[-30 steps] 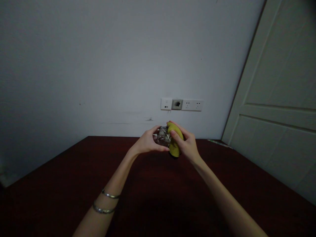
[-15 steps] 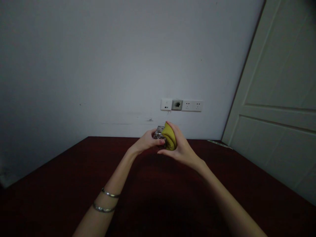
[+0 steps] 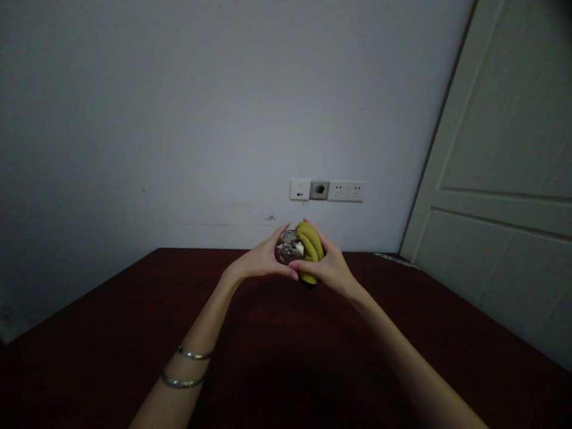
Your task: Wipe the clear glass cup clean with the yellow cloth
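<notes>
Covering less glass than moment ago: cloth in right fingers.

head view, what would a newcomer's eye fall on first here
Probably the yellow cloth in the right hand, the most vivid colour, near the middle, right beside the clear, shiny object in the left hand. Next might come two silver bangles on the left forearm, lower left, then white sockets on the pale wall, above the right hand.
</notes>
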`<state>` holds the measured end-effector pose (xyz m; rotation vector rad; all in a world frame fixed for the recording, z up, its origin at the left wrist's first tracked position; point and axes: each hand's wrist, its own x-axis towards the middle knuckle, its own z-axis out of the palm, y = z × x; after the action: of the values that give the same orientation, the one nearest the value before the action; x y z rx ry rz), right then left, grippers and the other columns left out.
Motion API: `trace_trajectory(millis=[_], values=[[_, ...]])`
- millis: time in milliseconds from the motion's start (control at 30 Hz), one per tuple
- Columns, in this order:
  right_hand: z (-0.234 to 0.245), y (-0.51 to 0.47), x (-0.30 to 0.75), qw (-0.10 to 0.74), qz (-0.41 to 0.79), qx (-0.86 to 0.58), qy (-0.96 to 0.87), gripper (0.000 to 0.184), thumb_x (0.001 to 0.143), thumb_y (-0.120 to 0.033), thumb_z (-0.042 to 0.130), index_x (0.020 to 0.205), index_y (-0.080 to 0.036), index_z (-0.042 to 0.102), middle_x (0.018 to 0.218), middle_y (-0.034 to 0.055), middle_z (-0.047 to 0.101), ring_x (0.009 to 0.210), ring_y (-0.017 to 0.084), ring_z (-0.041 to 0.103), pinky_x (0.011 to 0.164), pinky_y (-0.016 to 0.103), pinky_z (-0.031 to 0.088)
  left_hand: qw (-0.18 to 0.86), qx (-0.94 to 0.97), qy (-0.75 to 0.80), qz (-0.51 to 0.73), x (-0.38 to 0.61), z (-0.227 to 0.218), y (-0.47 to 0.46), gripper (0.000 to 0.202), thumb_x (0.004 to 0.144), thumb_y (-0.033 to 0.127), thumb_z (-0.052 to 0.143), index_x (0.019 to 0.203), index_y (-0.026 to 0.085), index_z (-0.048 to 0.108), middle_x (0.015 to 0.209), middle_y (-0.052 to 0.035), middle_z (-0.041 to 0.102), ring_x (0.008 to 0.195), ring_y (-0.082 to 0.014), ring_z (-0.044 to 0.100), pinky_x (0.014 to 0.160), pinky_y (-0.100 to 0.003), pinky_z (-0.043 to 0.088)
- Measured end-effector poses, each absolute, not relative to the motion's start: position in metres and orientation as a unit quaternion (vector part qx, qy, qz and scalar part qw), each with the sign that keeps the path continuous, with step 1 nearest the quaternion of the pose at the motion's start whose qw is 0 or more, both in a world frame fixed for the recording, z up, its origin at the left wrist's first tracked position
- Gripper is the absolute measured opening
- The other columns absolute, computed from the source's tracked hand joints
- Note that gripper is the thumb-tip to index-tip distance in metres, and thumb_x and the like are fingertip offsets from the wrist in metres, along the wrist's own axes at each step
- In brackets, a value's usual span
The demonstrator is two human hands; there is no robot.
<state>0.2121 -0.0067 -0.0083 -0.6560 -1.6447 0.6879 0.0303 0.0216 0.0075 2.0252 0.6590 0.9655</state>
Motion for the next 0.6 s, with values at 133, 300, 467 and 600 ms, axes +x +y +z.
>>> trace_trajectory(millis=[133, 300, 467, 600], values=[[-0.007, -0.007, 0.213, 0.557, 0.303, -0.284, -0.719, 0.090, 0.062, -0.037, 0.079, 0.140, -0.020, 0.036, 0.131, 0.0116, 0.057, 0.116, 0.026, 0.057, 0.101, 0.043, 0.045, 0.375, 0.808, 0.254, 0.377, 0.033, 0.008, 0.021, 0.096, 0.048, 0.023, 0.087, 0.131, 0.019, 0.039, 0.126, -0.0157, 0.057, 0.116, -0.0301, 0.055, 0.101, -0.048, 0.041], [-0.007, -0.012, 0.213, 0.531, 0.199, -0.297, -0.768, 0.058, 0.086, -0.045, 0.054, 0.138, -0.025, 0.040, 0.136, 0.0106, 0.051, 0.124, 0.025, 0.050, 0.107, 0.049, 0.037, 0.290, 0.824, 0.295, 0.387, 0.030, 0.006, 0.022, 0.089, 0.049, 0.028, 0.085, 0.127, 0.017, 0.043, 0.115, -0.0117, 0.062, 0.107, -0.0276, 0.059, 0.094, -0.044, 0.045], [-0.008, -0.016, 0.205, 0.511, 0.051, -0.260, -0.818, 0.049, 0.086, -0.036, 0.057, 0.133, -0.028, 0.047, 0.143, 0.0079, 0.044, 0.135, 0.024, 0.038, 0.113, 0.047, 0.029, 0.237, 0.841, 0.281, 0.397, 0.032, 0.007, 0.017, 0.078, 0.060, 0.023, 0.075, 0.128, 0.016, 0.039, 0.121, -0.0124, 0.057, 0.106, -0.0253, 0.057, 0.092, -0.041, 0.046], [-0.009, -0.009, 0.203, 0.563, 0.060, -0.258, -0.783, 0.042, 0.087, -0.034, 0.055, 0.129, -0.026, 0.052, 0.136, 0.0071, 0.052, 0.129, 0.022, 0.046, 0.111, 0.043, 0.033, 0.217, 0.845, 0.274, 0.405, 0.036, 0.010, 0.012, 0.082, 0.060, 0.019, 0.074, 0.131, 0.017, 0.033, 0.123, -0.0121, 0.054, 0.105, -0.0239, 0.057, 0.090, -0.037, 0.047]])
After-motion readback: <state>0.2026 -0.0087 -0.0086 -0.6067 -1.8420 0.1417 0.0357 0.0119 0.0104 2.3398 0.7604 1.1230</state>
